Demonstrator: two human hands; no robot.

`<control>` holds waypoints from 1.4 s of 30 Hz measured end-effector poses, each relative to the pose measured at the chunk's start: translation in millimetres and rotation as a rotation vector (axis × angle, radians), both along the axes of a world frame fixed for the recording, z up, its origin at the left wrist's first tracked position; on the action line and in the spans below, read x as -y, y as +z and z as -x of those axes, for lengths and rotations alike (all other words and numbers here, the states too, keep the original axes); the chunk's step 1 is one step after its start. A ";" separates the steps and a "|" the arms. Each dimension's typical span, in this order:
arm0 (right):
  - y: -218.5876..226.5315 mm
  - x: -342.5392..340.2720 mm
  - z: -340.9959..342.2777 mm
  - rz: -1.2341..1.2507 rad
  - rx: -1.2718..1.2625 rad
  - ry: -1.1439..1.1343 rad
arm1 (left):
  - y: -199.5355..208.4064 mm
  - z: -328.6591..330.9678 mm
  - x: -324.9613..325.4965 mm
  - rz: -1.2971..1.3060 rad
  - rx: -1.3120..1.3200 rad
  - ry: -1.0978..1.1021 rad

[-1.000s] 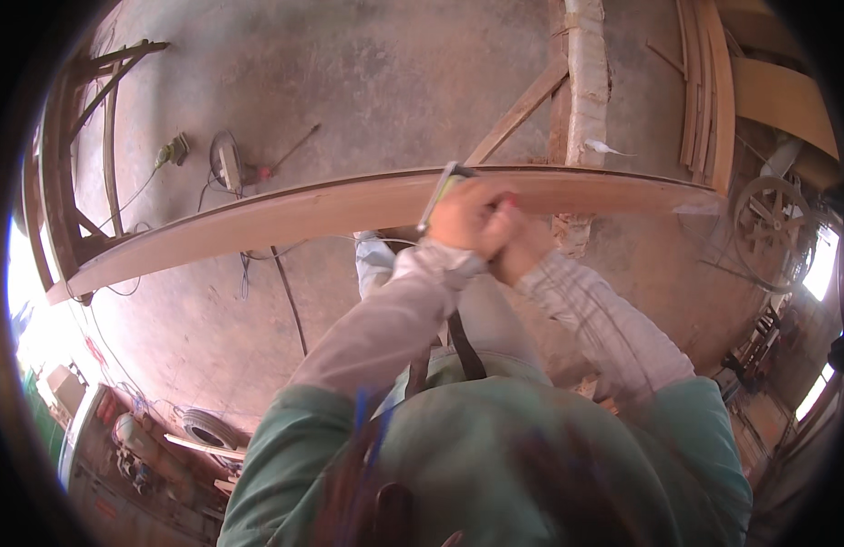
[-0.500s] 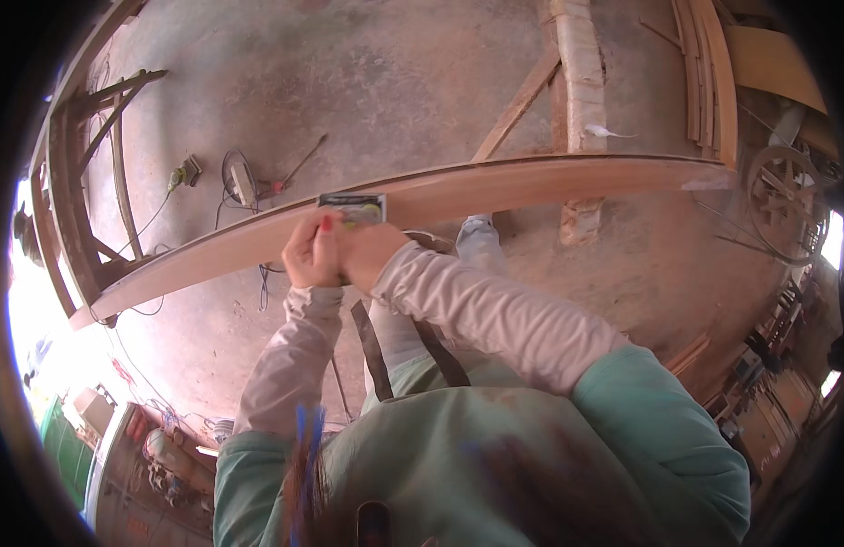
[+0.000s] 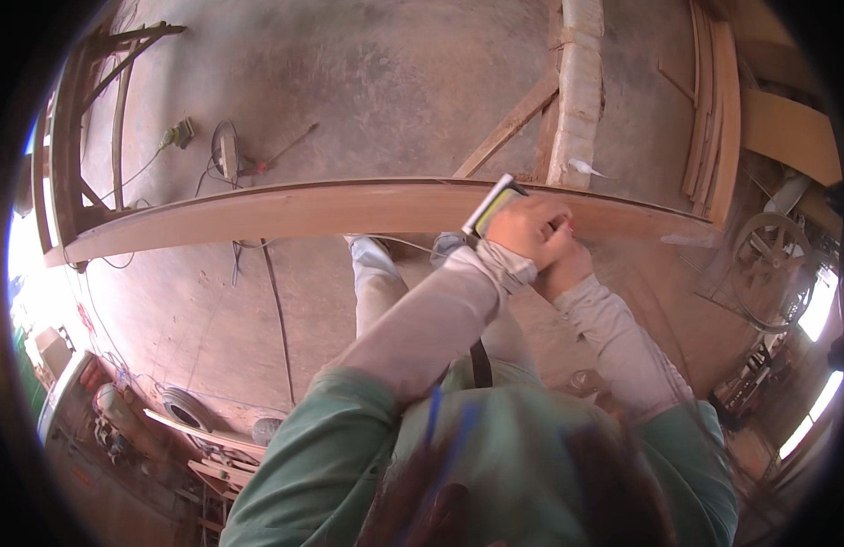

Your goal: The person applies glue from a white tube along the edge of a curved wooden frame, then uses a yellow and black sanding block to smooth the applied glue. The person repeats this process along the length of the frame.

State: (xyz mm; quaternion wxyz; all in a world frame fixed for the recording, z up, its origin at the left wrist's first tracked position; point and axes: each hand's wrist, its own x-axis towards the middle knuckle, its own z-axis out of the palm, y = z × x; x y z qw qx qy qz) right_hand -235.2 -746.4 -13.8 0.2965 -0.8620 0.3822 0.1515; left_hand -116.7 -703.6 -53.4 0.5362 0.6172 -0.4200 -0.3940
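Long board (image 3: 349, 210) seems mid-sanding, left hand (image 3: 526, 230) fingers gripping the flat tool (image 3: 492, 207), right hand (image 3: 568, 266) fingers' grip unclear; the next stroke calls for even pressure.

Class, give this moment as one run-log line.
left hand: holding green tool | right hand: against left hand | tool: over long wooden board, right of its middle | board: crosswise above floor

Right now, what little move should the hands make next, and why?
Perhaps ease the tool slightly left: it sits at the board, the left hand is on it, the right hand is close by, and most board stretches left.
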 end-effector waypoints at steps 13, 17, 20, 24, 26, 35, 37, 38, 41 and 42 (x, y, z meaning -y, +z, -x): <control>-28.9 -106.8 -201.9 -0.215 0.265 0.373 | 2.5 -182.5 -159.0 -0.201 -0.148 0.414; -28.1 -131.3 -253.8 -0.298 0.306 0.310 | 4.4 -216.6 -180.7 -0.218 -0.012 0.465; -25.2 -106.7 -225.4 -0.283 0.105 0.441 | 1.8 -192.7 -161.1 -0.205 -0.079 0.441; -24.3 -57.7 -131.8 -0.106 0.119 0.293 | 3.2 -116.2 -89.4 -0.177 -0.191 0.339; -13.9 -35.4 -89.3 -0.052 0.137 0.154 | -2.2 -79.0 -63.2 -0.147 -0.186 0.242; -9.8 17.9 34.7 0.049 -0.067 0.071 | -3.2 28.9 13.8 0.050 -0.116 0.044; -6.6 12.6 26.1 0.086 -0.040 0.123 | -0.4 19.2 2.6 0.020 -0.150 0.059; -9.0 5.6 13.3 0.081 -0.034 0.147 | -2.4 8.4 -5.3 0.028 -0.121 0.081; -12.6 -16.7 -41.3 -0.070 -0.043 0.179 | -3.7 -37.3 -40.2 -0.011 -0.153 0.171; -10.9 -25.9 -59.8 -0.072 -0.008 0.204 | -4.0 -55.9 -51.6 -0.052 -0.138 0.163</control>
